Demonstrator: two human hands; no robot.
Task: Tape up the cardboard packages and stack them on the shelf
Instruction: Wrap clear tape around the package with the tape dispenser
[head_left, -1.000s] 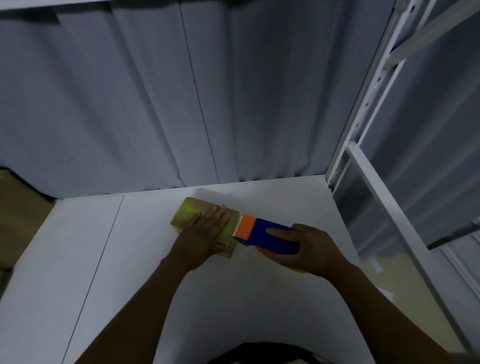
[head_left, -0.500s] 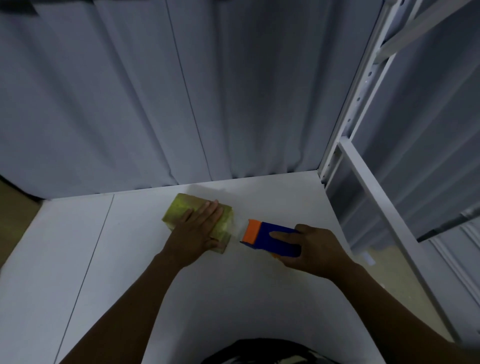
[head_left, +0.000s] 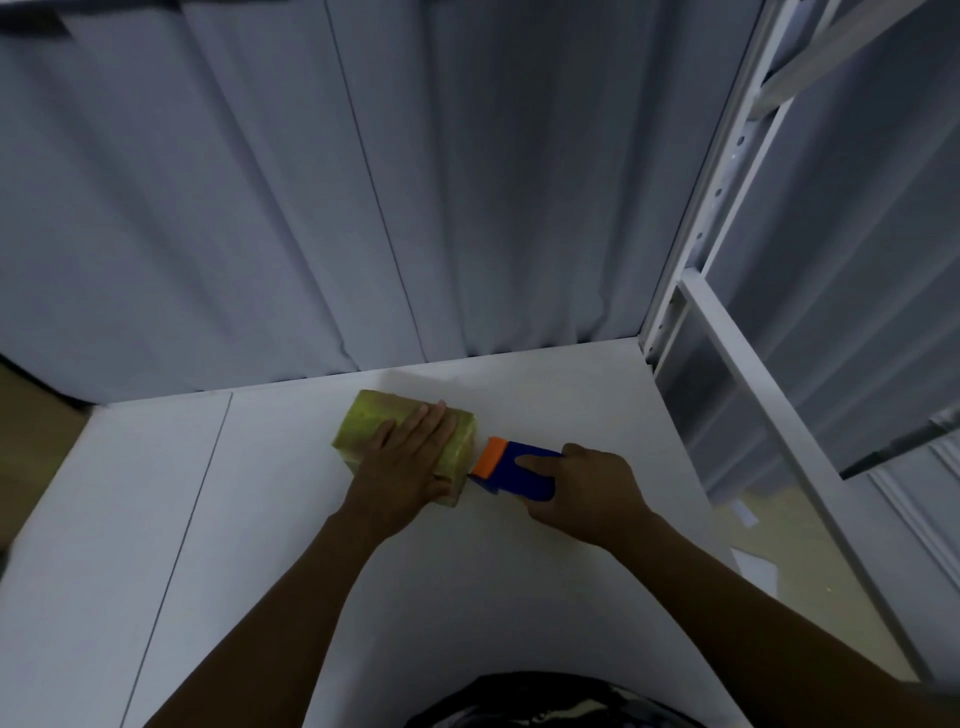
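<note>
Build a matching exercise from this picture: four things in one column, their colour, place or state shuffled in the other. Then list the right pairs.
Column one
1. left hand
2. right hand
3. cardboard package
4. tape dispenser

Column two
A. blue with an orange end, at the package's right side
B. lies on the white surface under a flat palm
C. wraps around the blue tool
D. rests flat, fingers straight, on top of the package

Pairs: 1-D, 2-C, 3-B, 4-A

Left hand (head_left: 405, 467), right hand (head_left: 587, 493): bare, as are both forearms (head_left: 291, 597). Dark garment (head_left: 545, 701) at bottom edge, possibly patterned; dim.
</note>
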